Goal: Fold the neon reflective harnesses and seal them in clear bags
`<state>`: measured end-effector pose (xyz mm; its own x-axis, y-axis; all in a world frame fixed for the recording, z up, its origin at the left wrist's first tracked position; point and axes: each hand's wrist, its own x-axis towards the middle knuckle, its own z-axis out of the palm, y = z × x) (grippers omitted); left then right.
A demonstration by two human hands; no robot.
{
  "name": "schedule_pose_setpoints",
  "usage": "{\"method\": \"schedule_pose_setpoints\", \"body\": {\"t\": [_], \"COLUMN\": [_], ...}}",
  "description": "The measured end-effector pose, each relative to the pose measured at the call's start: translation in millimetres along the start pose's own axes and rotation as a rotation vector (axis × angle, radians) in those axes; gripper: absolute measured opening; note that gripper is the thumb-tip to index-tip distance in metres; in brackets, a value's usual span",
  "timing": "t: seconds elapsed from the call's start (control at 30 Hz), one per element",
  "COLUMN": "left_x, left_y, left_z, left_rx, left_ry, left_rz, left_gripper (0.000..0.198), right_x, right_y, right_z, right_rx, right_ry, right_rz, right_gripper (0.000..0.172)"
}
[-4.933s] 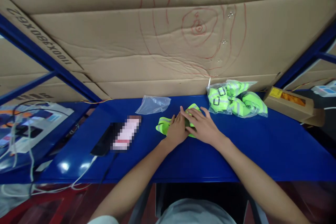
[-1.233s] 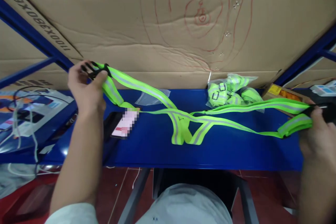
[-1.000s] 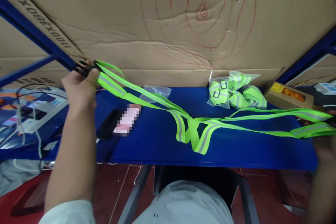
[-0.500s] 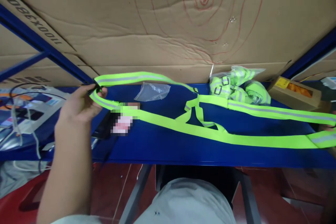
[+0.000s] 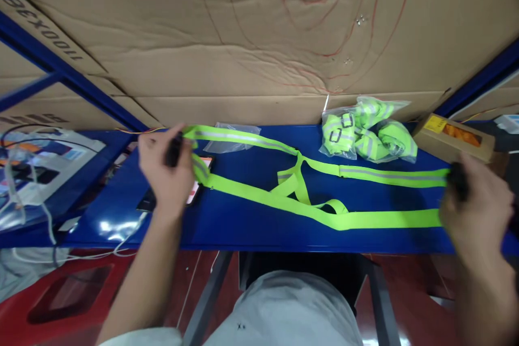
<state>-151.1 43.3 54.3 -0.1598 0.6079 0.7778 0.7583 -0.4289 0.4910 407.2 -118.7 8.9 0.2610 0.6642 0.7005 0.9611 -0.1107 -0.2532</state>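
A neon-yellow reflective vest made of elastic straps with grey stripes stretches between my hands, just over the blue table. My left hand is closed around its left end, where a black buckle shows between the fingers. At the far right my right hand, blurred by motion, grips the other end, with a black part by the thumb. Short connecting straps hang loosely twisted in the middle. Behind the left end a phone lies partly covered by the strap and my hand.
Clear bags of folded neon straps sit at the back right beside an open-windowed cardboard box. A flat plastic bag lies behind the vest. Cables and packets crowd the left. Cardboard walls the back of the blue table.
Both hands have come inward, so the right hand is now fully in view. The straps have slackened and sit lower, and the left end has moved right over the phone.
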Motion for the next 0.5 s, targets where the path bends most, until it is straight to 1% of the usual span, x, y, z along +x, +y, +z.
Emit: {"method": "schedule_pose_setpoints", "body": {"t": [0.03,0.07,0.1,0.13,0.17,0.2,0.23,0.27,0.33,0.4,0.5], "left_x": [-7.1,-14.3,-21.5,-28.7,-35.9,-43.0,-49.7,-56.0,-66.0,-71.7,-73.0], "left_y": [14.8,29.8,44.5,58.5,71.3,82.7,92.3,100.1,110.2,114.2,112.9], "left_z": [9.3,19.6,30.6,41.8,52.8,63.3,72.7,80.9,92.2,97.2,97.4], "left_rx": [0.031,0.033,0.015,-0.027,-0.051,-0.043,0.004,0.053,0.108,0.121,0.14], "left_ry": [-0.028,-0.096,-0.217,-0.339,-0.493,-0.61,-0.691,-0.732,-0.754,-0.75,-0.754], "left_rz": [0.126,0.234,0.289,0.341,0.392,0.444,0.472,0.509,0.564,0.58,0.575], "left_gripper": [0.029,0.031,0.035,0.04,0.045,0.048,0.049,0.048,0.044,0.042,0.042], "right_x": [3.7,7.4,10.6,13.4,15.5,16.8,17.4,17.3,15.6,12.5,8.1], "right_y": [-23.9,-48.7,-73.4,-96.9,-118.2,-136.9,-152.4,-164.8,-180.7,-187.6,-188.9], "right_z": [5.8,12.3,19.3,26.5,33.7,40.4,46.5,51.7,59.3,63.7,66.7], "right_rx": [0.003,-0.019,-0.034,-0.022,0.008,0.042,0.085,0.123,0.174,0.186,0.173], "right_ry": [-0.051,-0.136,-0.201,-0.226,-0.249,-0.277,-0.293,-0.309,-0.314,-0.3,-0.304], "right_rz": [-0.158,-0.277,-0.368,-0.438,-0.514,-0.581,-0.626,-0.657,-0.684,-0.688,-0.684], "right_gripper": [0.08,0.084,0.086,0.087,0.085,0.083,0.08,0.077,0.073,0.071,0.067]}}
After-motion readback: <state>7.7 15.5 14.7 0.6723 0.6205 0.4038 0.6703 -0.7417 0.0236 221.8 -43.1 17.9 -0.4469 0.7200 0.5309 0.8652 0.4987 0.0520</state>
